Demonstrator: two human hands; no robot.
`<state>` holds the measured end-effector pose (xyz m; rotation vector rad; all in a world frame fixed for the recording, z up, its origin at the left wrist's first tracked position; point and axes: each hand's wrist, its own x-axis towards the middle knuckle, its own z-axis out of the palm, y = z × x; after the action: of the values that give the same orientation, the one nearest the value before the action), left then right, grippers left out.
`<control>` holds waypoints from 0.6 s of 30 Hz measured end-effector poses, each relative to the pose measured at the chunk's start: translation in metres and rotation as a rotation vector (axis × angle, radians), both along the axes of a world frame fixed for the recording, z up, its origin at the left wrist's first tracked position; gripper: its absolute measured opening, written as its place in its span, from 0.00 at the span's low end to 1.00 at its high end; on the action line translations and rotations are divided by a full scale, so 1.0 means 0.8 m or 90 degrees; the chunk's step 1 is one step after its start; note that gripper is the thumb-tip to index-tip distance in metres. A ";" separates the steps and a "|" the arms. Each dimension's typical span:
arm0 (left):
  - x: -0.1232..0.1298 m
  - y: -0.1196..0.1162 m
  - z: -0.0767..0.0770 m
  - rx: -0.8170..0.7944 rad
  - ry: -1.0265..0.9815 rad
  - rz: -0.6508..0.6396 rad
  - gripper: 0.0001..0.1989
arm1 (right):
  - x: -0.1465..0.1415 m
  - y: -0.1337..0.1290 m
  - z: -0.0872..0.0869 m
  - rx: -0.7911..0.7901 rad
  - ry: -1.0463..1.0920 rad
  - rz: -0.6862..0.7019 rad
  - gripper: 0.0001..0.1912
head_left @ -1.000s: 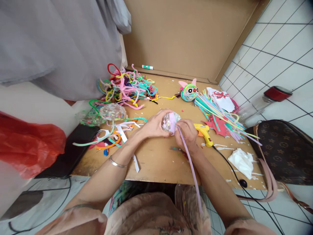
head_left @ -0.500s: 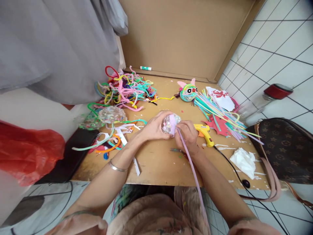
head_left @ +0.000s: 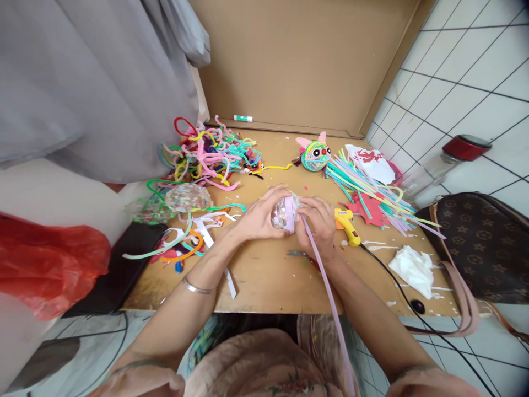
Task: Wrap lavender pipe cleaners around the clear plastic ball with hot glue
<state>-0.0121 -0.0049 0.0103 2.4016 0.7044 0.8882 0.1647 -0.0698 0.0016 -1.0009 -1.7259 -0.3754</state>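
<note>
A clear ball (head_left: 279, 216) with coloured bits inside sits in the grip of my left hand (head_left: 261, 214), its fingers curved round the left side. Lilac pipe cleaner is wound round the ball's middle. My right hand (head_left: 317, 225) is at the ball's right side, fingers bent, pinching the lilac pipe cleaner (head_left: 328, 286) where it leaves the ball. The long free end hangs down over my right forearm and past the table's front edge.
Around the hands on the table (head_left: 264, 286) are a pile of pipe cleaners (head_left: 206, 151), a decorated ball with ears (head_left: 315, 155), a yellow glue gun (head_left: 348, 225), scissors (head_left: 303, 255), tissue (head_left: 412, 270) and a brown bag (head_left: 475, 248).
The fingers of my right hand have spread a little over the ball's right side. The view has shifted slightly. My left hand still holds the ball.
</note>
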 end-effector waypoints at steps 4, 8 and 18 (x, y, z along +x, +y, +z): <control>0.000 -0.002 0.006 0.064 0.029 0.009 0.40 | -0.001 0.001 0.002 0.003 -0.017 0.025 0.08; 0.002 -0.004 0.008 0.109 0.021 0.004 0.37 | -0.002 -0.001 0.002 0.016 -0.022 0.019 0.08; 0.004 -0.007 0.006 0.103 0.028 0.027 0.37 | -0.001 -0.001 0.001 0.006 -0.044 0.027 0.08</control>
<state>-0.0085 -0.0108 0.0148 2.5647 0.7279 0.9445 0.1641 -0.0707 0.0027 -0.9532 -1.8022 -0.3947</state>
